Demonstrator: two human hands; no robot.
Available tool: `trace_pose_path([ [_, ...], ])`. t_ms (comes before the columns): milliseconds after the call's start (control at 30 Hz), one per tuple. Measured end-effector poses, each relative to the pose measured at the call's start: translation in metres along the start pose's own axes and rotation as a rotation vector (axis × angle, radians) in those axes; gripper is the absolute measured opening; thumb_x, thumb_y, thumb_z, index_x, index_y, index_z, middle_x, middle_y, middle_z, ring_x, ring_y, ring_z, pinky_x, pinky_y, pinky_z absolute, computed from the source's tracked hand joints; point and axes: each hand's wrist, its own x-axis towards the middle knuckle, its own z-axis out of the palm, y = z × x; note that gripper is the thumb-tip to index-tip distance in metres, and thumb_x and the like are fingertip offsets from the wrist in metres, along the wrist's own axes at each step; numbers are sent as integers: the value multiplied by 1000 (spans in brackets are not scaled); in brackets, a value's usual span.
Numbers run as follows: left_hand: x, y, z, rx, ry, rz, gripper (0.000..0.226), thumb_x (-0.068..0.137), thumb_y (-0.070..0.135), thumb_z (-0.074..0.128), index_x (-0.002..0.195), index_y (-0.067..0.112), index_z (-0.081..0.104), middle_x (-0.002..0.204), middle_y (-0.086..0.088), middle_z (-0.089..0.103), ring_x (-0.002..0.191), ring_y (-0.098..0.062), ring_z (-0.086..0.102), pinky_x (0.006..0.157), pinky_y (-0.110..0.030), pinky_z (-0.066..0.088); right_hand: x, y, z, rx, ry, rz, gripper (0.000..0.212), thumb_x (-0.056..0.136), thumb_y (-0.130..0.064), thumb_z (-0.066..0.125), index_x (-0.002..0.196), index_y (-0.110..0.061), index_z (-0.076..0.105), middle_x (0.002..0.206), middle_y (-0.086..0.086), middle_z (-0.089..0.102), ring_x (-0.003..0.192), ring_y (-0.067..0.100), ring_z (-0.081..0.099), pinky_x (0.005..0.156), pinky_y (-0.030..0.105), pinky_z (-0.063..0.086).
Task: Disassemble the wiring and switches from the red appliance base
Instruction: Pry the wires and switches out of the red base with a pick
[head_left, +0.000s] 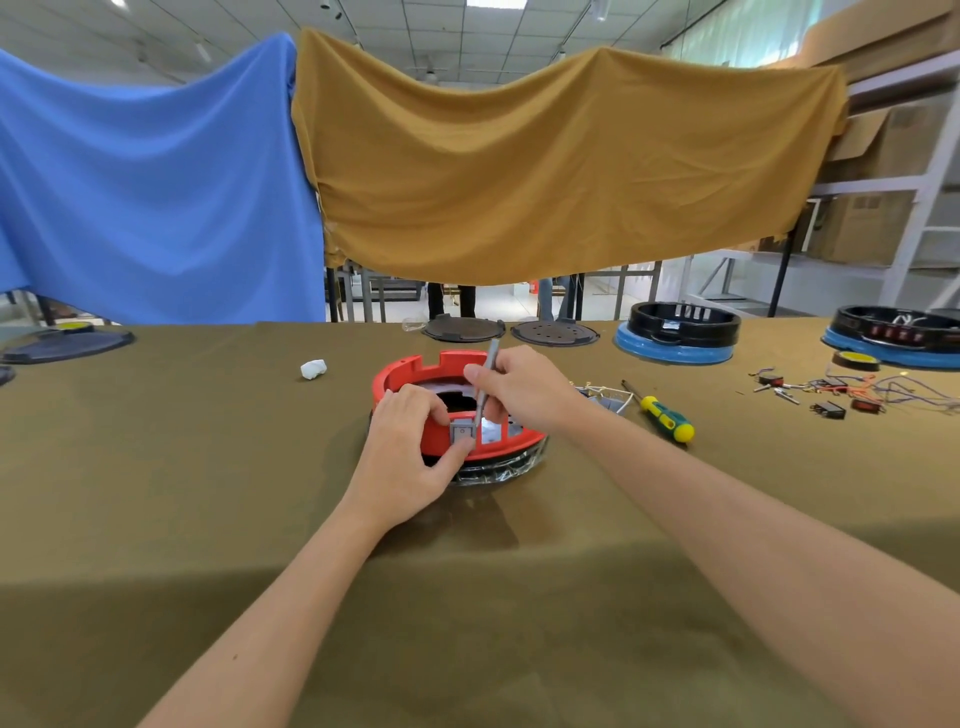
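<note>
Head view: the left hand (410, 447) pinches a grey switch (462, 432) set in the near wall of the red appliance base (436, 410) on the bench (208, 493). Just right of it, the right hand (519, 387) grips a thin grey tool (485, 382), tip down beside the switch. Right of that hand lies a yellow-green screwdriver (665, 415).

Appliance base (405, 382): red, with black underside. Switch (461, 432): grey. Hand tool (487, 376): grey metal. Screwdriver (667, 419): green handle with yellow ends. Tablecloth (208, 467): plain olive-brown. Hung cloths: blue (156, 182) and mustard (545, 166). Far bases (680, 332): black on blue. Crumpled wad (314, 369): white. Loose wires (904, 391): red and blue.
</note>
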Motion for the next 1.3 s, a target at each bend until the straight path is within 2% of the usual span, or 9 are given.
trace_pose_path([
  [100,-1,-4,1,-41,13,-100,44,77,46,65,107,19,47,104,5,49,95,-14,50,84,-34,47,-2,-4,-1,121,91,-74,35,103,-32,51,88,-4,65,72,6,70,63,12,64,71,36,58],
  [267,3,-12,5,130,-46,-32,52,76,65,59,106,23,53,102,9,52,94,-11,46,93,-32,36,0,-13,9,-35,-1,-206,25,101,-34,54,85,-17,63,69,-9,67,60,-1,63,61,18,51],
  [400,5,-14,6,157,-49,-13,54,76,69,58,104,23,61,101,11,58,95,-10,48,98,-40,38,3,-15,15,-242,-74,-256,27,102,-34,53,87,-13,61,78,0,68,73,16,68,66,32,54],
  [500,5,-15,6,159,-53,-18,57,76,70,58,107,22,62,103,11,60,96,-12,50,98,-42,39,4,-17,15,-305,-69,-296,28,102,-35,52,85,-13,59,75,0,66,68,17,63,59,29,47],
  [733,5,-18,9,161,-53,-29,61,74,76,58,108,26,60,101,16,58,92,-8,46,98,-36,37,21,-34,17,-387,-239,-138,36,101,-27,49,71,-7,52,62,5,52,54,20,45,55,32,38],
  [900,5,-15,7,151,-61,-34,62,73,76,59,113,28,59,107,18,57,98,-8,47,104,-37,34,28,-41,16,-451,-321,-61,32,100,-16,51,68,-12,51,69,8,58,57,21,54,55,33,48],
  [1067,4,-16,7,168,-76,-27,64,71,79,57,109,27,59,103,16,56,98,-10,48,101,-33,33,28,-35,15,-374,-282,-37,37,102,-31,52,72,-9,56,68,4,59,55,15,53,53,24,44],
  [1200,5,-16,8,203,-69,-32,61,70,80,56,94,24,56,86,15,47,87,-13,44,91,-33,35,16,-27,6,-244,-206,-101,45,104,-36,48,72,-6,60,61,2,62,51,9,56,54,18,47],
  [1300,3,-15,8,193,-55,-31,52,70,77,58,87,29,46,82,22,39,85,-12,41,87,-30,32,6,-19,-3,-37,-104,-110,39,104,-33,49,85,-2,62,66,5,66,58,13,61,66,30,55],
])
